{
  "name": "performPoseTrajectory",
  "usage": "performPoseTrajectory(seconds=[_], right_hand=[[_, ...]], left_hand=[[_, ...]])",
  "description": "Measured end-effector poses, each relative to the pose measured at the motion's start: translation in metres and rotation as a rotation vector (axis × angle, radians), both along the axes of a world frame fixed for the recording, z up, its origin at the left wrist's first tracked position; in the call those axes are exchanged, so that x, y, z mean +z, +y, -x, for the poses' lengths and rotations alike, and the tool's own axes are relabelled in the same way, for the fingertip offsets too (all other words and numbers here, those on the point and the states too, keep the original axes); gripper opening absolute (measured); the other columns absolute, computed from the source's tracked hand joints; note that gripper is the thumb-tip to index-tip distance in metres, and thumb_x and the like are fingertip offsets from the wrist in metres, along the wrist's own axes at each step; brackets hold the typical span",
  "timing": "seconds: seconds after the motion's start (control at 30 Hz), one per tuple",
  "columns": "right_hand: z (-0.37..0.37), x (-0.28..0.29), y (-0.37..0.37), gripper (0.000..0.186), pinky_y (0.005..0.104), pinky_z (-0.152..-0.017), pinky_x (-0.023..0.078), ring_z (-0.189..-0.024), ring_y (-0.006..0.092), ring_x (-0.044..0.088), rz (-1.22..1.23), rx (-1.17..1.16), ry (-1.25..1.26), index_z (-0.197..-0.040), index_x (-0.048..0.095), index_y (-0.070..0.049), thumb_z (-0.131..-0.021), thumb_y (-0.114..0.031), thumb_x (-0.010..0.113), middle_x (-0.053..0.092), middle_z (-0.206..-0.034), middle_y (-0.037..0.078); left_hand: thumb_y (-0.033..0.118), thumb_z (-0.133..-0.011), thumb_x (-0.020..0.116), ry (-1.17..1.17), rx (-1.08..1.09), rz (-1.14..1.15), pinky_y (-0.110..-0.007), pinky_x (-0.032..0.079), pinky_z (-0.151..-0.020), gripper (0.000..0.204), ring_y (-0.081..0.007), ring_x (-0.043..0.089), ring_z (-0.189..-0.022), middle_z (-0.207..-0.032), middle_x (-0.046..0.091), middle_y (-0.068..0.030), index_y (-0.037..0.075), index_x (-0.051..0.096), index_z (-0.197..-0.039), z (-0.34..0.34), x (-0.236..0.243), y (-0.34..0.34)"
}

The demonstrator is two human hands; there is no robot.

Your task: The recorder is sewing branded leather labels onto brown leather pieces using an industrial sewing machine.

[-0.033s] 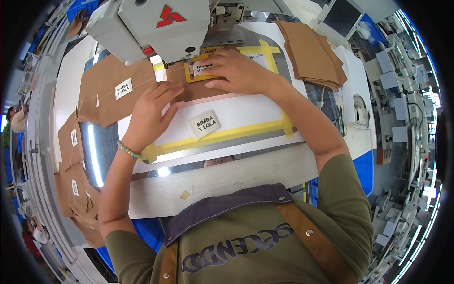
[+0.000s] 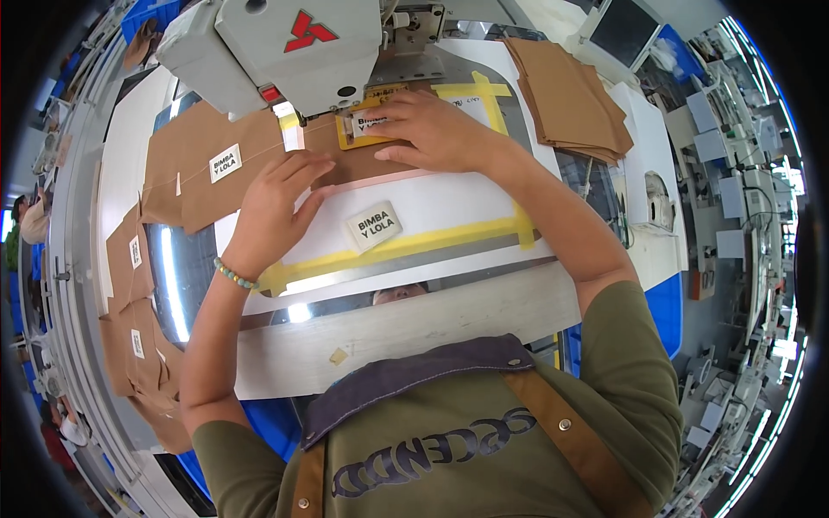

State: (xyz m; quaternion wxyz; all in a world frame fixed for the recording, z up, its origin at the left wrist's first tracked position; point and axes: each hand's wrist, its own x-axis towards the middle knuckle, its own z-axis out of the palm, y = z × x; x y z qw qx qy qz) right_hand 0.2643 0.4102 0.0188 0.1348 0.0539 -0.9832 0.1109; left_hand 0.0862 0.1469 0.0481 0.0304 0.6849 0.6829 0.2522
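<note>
A brown fabric piece (image 2: 345,160) lies under the grey sewing machine head (image 2: 285,47). My right hand (image 2: 432,129) presses a white label (image 2: 361,123) inside a yellow frame (image 2: 376,138) below the needle, fingertips on the label. My left hand (image 2: 272,211) lies flat with fingers spread on the near left edge of the brown piece. A loose white label with dark print (image 2: 374,226) lies on the white plate (image 2: 449,203), between my two forearms and touching neither hand.
Yellow tape (image 2: 432,242) borders the white plate. A stack of brown pieces (image 2: 566,95) sits at the back right. Finished brown pieces with labels (image 2: 207,168) trail off to the left and down over the table edge (image 2: 129,328). Other machines stand at far right.
</note>
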Motion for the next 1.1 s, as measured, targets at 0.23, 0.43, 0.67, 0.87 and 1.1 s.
performPoseTrajectory(seconds=[0.23,0.43,0.67,0.87,1.1], right_hand=[[0.009,0.0,0.006,0.044,0.048,-0.121,0.043,-0.142,0.0305,0.055,0.032,-0.052,-0.012,-0.135,0.08,-0.016,-0.109,-0.047,0.063,0.067,-0.153,0.006],[0.016,-0.005,0.009,0.046,0.0469,-0.123,0.042,-0.142,0.031,0.055,0.062,-0.071,0.017,-0.136,0.078,-0.012,-0.11,-0.046,0.062,0.064,-0.156,0.007],[-0.009,-0.002,0.022,0.046,0.0467,-0.124,0.043,-0.146,0.0321,0.054,0.136,-0.088,0.125,-0.141,0.074,-0.01,-0.11,-0.042,0.064,0.065,-0.155,0.009],[-0.057,-0.002,0.082,0.034,0.0452,-0.121,0.047,-0.142,0.032,0.058,0.268,-0.425,0.406,-0.134,0.076,-0.009,-0.108,-0.03,0.069,0.07,-0.147,0.01],[-0.059,-0.011,0.089,0.028,0.0445,-0.121,0.046,-0.141,0.0311,0.059,0.268,-0.528,0.433,-0.126,0.079,-0.008,-0.107,-0.027,0.069,0.072,-0.143,0.009]], left_hand=[[0.01,-0.098,0.077,-0.071,0.067,0.01,-0.046,0.057,-0.103,0.04,-0.0376,0.07,-0.12,-0.128,0.077,-0.0162,0.003,0.072,-0.137,-0.003,0.0,-0.002],[0.011,-0.099,0.077,-0.033,0.037,0.013,-0.046,0.057,-0.104,0.044,-0.038,0.071,-0.12,-0.131,0.076,-0.0172,0.003,0.07,-0.142,0.005,-0.004,-0.002],[0.01,-0.099,0.076,-0.058,0.051,-0.002,-0.046,0.056,-0.11,0.049,-0.0374,0.064,-0.136,-0.148,0.067,-0.0166,0.004,0.067,-0.146,0.015,-0.015,0.003],[0.016,-0.099,0.077,0.062,0.03,0.023,-0.051,0.044,-0.125,0.055,-0.0419,0.048,-0.151,-0.16,0.059,-0.0152,0.004,0.063,-0.151,0.02,-0.014,0.015],[0.022,-0.1,0.076,0.108,0.034,0.05,-0.053,0.036,-0.131,0.061,-0.0438,0.045,-0.152,-0.166,0.053,-0.0145,0.006,0.058,-0.156,0.013,-0.022,0.032]])
